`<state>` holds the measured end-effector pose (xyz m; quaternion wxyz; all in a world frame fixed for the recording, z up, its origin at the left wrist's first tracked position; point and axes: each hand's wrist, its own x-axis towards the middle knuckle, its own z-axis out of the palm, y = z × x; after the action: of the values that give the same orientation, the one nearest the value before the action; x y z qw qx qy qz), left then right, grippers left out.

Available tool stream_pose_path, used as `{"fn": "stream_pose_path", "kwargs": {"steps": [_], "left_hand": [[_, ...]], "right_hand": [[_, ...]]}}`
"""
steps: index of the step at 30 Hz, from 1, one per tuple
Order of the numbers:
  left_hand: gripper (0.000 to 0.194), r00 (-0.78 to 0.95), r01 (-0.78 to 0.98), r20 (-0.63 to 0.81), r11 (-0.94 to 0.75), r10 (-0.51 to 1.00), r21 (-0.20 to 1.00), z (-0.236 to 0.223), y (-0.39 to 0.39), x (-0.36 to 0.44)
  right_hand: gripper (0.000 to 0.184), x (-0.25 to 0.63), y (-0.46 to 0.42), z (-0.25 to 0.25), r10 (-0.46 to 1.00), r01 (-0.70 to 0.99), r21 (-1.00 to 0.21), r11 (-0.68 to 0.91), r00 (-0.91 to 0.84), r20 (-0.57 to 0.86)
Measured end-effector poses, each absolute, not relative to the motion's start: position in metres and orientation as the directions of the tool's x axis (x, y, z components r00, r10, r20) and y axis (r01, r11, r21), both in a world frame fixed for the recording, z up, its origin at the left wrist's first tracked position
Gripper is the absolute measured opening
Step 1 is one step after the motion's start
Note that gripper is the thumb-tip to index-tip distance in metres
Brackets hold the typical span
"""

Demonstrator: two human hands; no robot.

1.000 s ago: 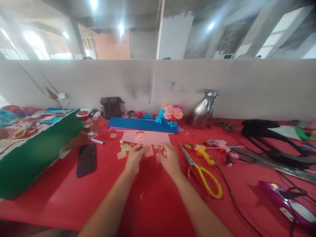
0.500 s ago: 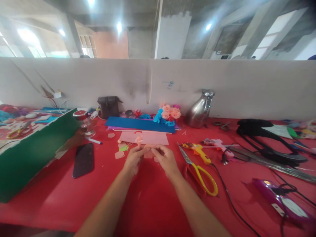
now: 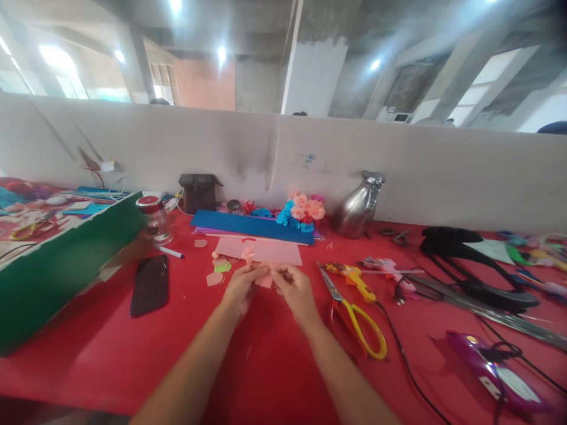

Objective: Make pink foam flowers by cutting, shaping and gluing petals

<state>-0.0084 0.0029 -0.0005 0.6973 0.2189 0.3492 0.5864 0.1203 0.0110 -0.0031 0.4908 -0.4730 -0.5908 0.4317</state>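
Head view: left hand (image 3: 239,289), one, thumb and fingers clamped on a pink flower (image 3: 248,254), one, upright just beyond them; right hand (image 3: 293,289), one, thumb and fingertips together beside the left's, anything between them too small to tell; pink sheet (image 3: 283,251), one, behind; phone (image 3: 149,286), one; pen (image 3: 172,252), one; flask (image 3: 358,208), one; glue guns (image 3: 361,285), two; wall writing (image 3: 309,160), blue, one patch, illegible.
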Motion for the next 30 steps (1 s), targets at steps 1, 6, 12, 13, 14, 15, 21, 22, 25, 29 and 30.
{"fn": "stream_pose_path", "kwargs": {"steps": [1, 6, 12, 13, 14, 15, 21, 22, 25, 29, 30], "left_hand": [[0.026, 0.068, -0.666, -0.230, 0.216, 0.971, 0.714, 0.000, 0.003, -0.008], [0.026, 0.068, -0.643, -0.205, 0.201, 0.976, 0.739, 0.003, 0.002, -0.007], [0.028, 0.036, -0.621, -0.229, 0.201, 0.973, 0.758, 0.002, 0.002, -0.008], [0.029, 0.020, -0.618, -0.245, 0.205, 0.969, 0.759, 0.002, 0.002, -0.009], [0.028, 0.003, -0.614, -0.258, 0.206, 0.966, 0.762, 0.001, 0.003, -0.009], [0.028, -0.009, -0.612, -0.267, 0.206, 0.964, 0.764, 0.001, 0.003, -0.010], [0.025, 0.036, -0.662, -0.266, 0.222, 0.963, 0.715, 0.005, 0.002, -0.010], [0.024, 0.037, -0.665, -0.271, 0.226, 0.962, 0.712, 0.005, 0.002, -0.010], [0.023, 0.018, -0.659, -0.283, 0.224, 0.959, 0.718, 0.005, 0.002, -0.011], [0.023, -0.003, -0.630, -0.283, 0.218, 0.959, 0.746, 0.003, 0.003, -0.012], [0.023, -0.004, -0.624, -0.284, 0.219, 0.959, 0.750, 0.002, 0.003, -0.012]], "right_hand": [[0.028, 0.120, 0.011, -0.003, 0.981, 0.143, -0.972, 0.187, -0.069, 0.179], [0.028, 0.121, 0.011, -0.005, 0.977, 0.177, -0.962, 0.210, -0.069, 0.200], [0.025, 0.132, 0.009, 0.017, 0.956, 0.308, -0.909, 0.279, -0.182, 0.232], [0.023, 0.141, 0.006, 0.024, 0.948, 0.371, -0.879, 0.301, -0.217, 0.234], [0.023, 0.152, 0.003, 0.031, 0.942, 0.455, -0.830, 0.322, -0.241, 0.234], [0.023, 0.166, -0.001, 0.036, 0.943, 0.537, -0.778, 0.327, -0.233, 0.236], [0.029, 0.266, -0.030, 0.003, 0.984, 0.878, -0.475, 0.061, 0.028, 0.179], [0.030, 0.278, -0.034, -0.008, 0.989, 0.894, -0.446, 0.029, 0.038, 0.140], [0.037, 0.294, -0.041, -0.029, 0.997, 0.914, -0.406, -0.016, 0.045, 0.064], [0.047, 0.284, -0.041, -0.022, 0.998, 0.952, -0.301, -0.061, 0.052, -0.036], [0.050, 0.280, -0.040, -0.017, 0.997, 0.957, -0.282, -0.068, 0.052, -0.063]]}}
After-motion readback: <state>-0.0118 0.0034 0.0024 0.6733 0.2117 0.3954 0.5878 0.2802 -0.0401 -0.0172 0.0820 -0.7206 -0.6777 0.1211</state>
